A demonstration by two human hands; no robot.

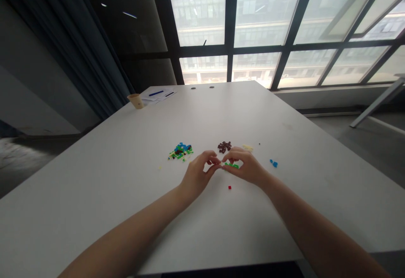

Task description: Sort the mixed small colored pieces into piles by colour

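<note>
My left hand (198, 170) and my right hand (245, 166) meet fingertip to fingertip above the table. Both are closed in a pinch, and what lies between the fingertips is too small and covered to name. Green building bricks (232, 165) show just under my right fingers; I cannot tell whether they are held or lying there. A single red brick (229, 187) rests on the table nearer to me. Beyond my hands is a cluster of dark brown bricks (224, 146), with pale yellow pieces (247, 147) to its right.
A mixed heap of coloured bricks (181, 150) lies to the left, and blue bricks (274, 163) to the right. A paper cup (136, 101) stands at the white table's (202, 117) far left edge, beside papers (155, 95) with a blue pen (156, 93).
</note>
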